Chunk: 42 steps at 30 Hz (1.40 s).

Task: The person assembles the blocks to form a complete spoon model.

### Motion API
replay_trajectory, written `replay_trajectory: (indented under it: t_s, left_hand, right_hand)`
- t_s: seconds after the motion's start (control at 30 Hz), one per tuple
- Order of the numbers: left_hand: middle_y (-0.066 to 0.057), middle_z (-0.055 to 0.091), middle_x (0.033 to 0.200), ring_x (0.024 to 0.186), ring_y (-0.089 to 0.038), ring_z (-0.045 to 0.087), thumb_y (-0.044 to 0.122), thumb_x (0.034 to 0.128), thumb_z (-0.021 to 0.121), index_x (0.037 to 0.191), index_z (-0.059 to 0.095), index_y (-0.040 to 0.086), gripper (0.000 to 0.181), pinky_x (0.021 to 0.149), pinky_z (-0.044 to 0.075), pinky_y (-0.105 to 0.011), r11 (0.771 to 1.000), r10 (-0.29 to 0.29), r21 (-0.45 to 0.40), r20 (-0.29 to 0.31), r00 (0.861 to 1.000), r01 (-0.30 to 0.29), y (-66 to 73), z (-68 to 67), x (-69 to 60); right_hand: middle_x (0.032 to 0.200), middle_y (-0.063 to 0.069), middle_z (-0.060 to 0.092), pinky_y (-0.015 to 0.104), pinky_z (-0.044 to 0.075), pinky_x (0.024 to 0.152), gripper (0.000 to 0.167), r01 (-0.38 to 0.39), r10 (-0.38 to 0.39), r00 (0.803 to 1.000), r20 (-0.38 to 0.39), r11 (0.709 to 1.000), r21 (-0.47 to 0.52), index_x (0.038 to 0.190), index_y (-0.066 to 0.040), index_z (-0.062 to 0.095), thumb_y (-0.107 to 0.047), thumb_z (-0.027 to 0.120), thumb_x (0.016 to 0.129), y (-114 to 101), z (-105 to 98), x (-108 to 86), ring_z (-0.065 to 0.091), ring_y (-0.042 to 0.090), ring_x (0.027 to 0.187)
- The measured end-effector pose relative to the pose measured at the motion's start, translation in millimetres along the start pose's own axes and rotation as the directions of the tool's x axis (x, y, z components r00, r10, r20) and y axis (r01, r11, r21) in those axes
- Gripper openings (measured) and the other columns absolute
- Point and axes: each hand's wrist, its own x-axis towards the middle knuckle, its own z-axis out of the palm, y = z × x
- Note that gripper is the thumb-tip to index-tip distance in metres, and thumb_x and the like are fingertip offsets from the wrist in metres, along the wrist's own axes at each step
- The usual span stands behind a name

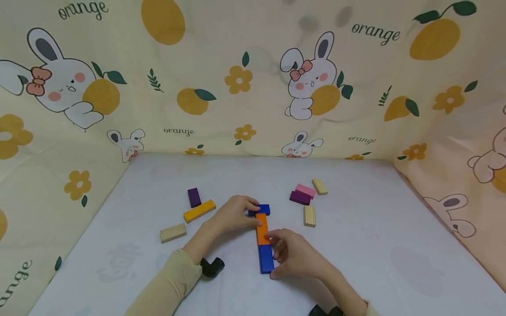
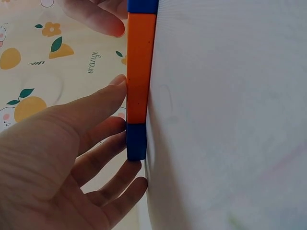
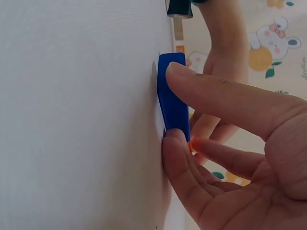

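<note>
The T-shaped figure of blocks (image 1: 262, 240) lies right there in the middle of the white worktop (image 1: 363, 254). Over to its left I see a plain wooden block (image 1: 173, 233), a small purple block (image 1: 194, 197) and a yellow block (image 1: 199, 211), those last two touching or very nearly. Then comes the left hand (image 1: 236, 213), its grip apart, a finger reaching the blue crosspiece (image 1: 264, 210) and the thumb against the side of the orange block (image 1: 262, 229). Nearer the person, a second blue block (image 1: 266, 259) extends the stem. The right hand (image 1: 294, 254) has its grip apart too, thumb at that block's near end, a fingertip by the orange one. Farther right, a dark purple block (image 1: 300, 198) lies against a pink block (image 1: 305, 190), between a nearer ribbed block (image 1: 310, 216) and a farther ribbed block (image 1: 319, 187).
</note>
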Motion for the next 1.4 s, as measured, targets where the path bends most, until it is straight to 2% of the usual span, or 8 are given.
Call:
replay_trajectory:
  t_s: [0.77, 1.03, 1.4]
  left_hand:
    - [-0.001, 0.062, 0.129, 0.125, -0.023, 0.05, 0.036, 0.0871, 0.076, 0.123, 0.071, 0.011, 0.044, 0.108, 0.035, -0.045, 0.999, 0.038, 0.007, -0.002, 0.999, -0.038, -2.8, 1.3, 0.5]
    - [-0.003, 0.062, 0.13, 0.124, -0.023, 0.052, 0.033, 0.0877, 0.076, 0.122, 0.07, 0.007, 0.043, 0.108, 0.035, -0.042, 0.997, 0.069, 0.027, -0.011, 0.998, -0.069, -1.1, 1.1, -1.0]
    - [-0.003, 0.062, 0.13, 0.124, -0.023, 0.052, 0.032, 0.0879, 0.076, 0.122, 0.071, 0.008, 0.042, 0.108, 0.035, -0.045, 0.997, 0.069, 0.028, -0.011, 0.998, -0.068, 0.1, 0.4, -2.0]
  right_hand:
    - [0.105, 0.006, 0.057, 0.026, 0.055, 0.072, 0.071, -0.012, 0.012, 1.0, 0.004, 0.999, 0.043, 0.129, -0.002, 0.058, -0.01, 0.092, 0.067, -1.1, 1.1, -1.3, 0.06, 0.021, 0.081]
    - [0.108, 0.007, 0.056, 0.027, 0.055, 0.072, 0.071, 0.009, -0.009, 1.0, 0.005, 0.999, 0.031, 0.129, -0.001, 0.057, -0.01, 0.092, 0.067, 0.6, 1.9, -1.8, 0.06, 0.02, 0.082]
    - [0.108, 0.007, 0.055, 0.027, 0.055, 0.072, 0.071, -0.001, 0.001, 1.0, 0.007, 1.0, 0.029, 0.13, -0.002, 0.057, -0.01, 0.091, 0.069, -2.1, 1.7, -2.3, 0.06, 0.02, 0.082]
